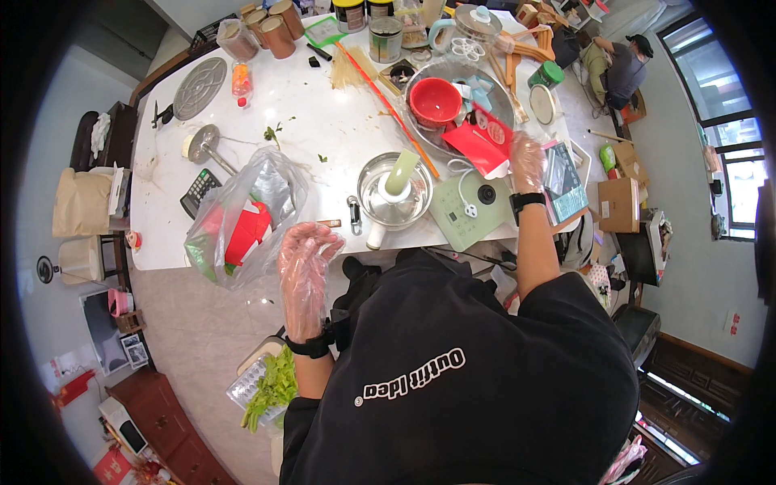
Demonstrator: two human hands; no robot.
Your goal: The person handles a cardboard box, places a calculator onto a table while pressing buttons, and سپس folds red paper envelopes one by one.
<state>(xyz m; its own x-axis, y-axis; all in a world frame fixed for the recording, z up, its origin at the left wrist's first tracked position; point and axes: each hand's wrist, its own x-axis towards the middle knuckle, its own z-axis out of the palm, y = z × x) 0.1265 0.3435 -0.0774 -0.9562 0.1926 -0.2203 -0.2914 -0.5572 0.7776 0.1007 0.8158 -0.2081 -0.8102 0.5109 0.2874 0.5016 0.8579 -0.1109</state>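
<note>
My right hand (526,162), in a clear plastic glove, grips the edge of a red paper packet (476,145) over the near rim of a metal basin (503,97). A red bowl (435,101) sits inside the basin. My left hand (308,257), also gloved, is empty at the table's front edge, fingers loosely curled and apart. Beside it lies a clear plastic bag (276,176) holding a red packet (247,232). Between my hands stands a small pot (368,203) with a pale green upright handle (401,171) at its middle.
A pale green induction cooker (451,227) with a white plug (470,210) on it overhangs the front edge. An orange stick (397,115) crosses the white table (273,85). A calculator (200,189) and metal masher (209,145) lie left. A person (627,70) sits at far right.
</note>
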